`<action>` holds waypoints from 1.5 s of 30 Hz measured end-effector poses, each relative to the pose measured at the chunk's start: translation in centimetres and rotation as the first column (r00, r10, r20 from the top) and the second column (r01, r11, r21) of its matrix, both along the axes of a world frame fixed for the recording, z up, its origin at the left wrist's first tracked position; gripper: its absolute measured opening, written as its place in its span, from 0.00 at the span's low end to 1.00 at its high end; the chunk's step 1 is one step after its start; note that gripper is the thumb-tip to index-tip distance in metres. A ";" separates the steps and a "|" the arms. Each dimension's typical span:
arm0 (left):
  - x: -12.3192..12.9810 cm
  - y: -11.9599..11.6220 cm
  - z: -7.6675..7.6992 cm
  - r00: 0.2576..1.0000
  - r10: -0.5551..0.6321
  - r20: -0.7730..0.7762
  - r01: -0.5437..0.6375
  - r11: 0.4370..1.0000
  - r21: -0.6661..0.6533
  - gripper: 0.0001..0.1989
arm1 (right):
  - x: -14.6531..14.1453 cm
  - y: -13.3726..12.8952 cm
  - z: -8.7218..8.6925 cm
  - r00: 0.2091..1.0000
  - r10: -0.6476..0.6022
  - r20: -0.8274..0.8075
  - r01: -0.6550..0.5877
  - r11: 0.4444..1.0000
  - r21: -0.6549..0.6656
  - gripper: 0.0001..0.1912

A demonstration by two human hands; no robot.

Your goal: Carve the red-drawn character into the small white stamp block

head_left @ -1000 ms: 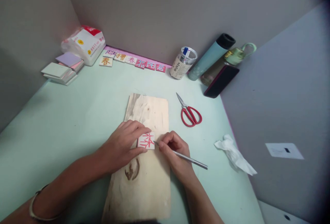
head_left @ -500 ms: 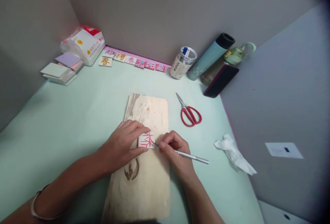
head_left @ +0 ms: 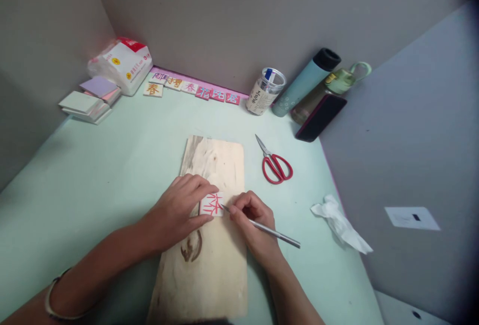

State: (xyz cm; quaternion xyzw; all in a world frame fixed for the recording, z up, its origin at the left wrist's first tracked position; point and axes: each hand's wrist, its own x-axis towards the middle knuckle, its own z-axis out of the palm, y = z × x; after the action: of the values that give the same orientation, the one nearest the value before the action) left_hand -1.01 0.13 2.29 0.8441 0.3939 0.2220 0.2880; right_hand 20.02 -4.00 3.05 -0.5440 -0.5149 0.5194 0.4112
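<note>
A small white tile [head_left: 211, 204] marked with red strokes is held flat near the middle of a wooden board [head_left: 220, 290], which is laid on a pale green surface [head_left: 112, 150]. The tile is clamped at its far and near edges by the left hand [head_left: 181, 210], and a slim metal knife [head_left: 277, 235] is gripped like a pen in the right hand [head_left: 254, 220], with its point brought to the tile's right side; whether the face is being cut cannot be told at this size. Harm could be done if the blade is pushed too hard: it might be skidded across the tile towards the left fingertips, which are set close by on either side. A red stroke might be spoiled by the same slip, and the tile could be twisted or slid on the board if it is pinched too loosely. The left forearm is stretched in from the lower left, the palm turned down and the thumb kept apart from the fingers. The right forearm is angled up from the lower right, the fingers curled and the knife's tail slanted outwards. Beyond the right hand, red-handled scissors [head_left: 277, 166] and a crumpled tissue [head_left: 341, 226] are left lying on the surface.
</note>
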 end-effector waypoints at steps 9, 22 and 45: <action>-0.2 -0.1 0.1 1.000 -0.015 0.000 0.015 1.000 -0.010 0.19 | 0.0 0.2 0.1 0.989 -0.083 0.124 0.078 0.996 0.047 0.12; -0.1 0.0 -0.1 1.000 -0.027 0.010 0.027 1.000 -0.006 0.20 | -0.1 0.1 0.3 0.992 -0.025 0.128 0.019 0.999 0.049 0.12; -0.1 -0.1 -0.5 1.000 -0.014 0.016 0.014 0.999 0.032 0.20 | -0.2 0.5 0.0 0.958 -0.269 0.099 0.246 0.948 0.201 0.10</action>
State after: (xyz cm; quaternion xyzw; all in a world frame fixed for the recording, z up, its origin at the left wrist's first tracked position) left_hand -1.11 0.08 1.84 0.8494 0.3822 0.2331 0.2794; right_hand 19.84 -3.51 3.03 -0.5974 -0.5104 0.3756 0.4914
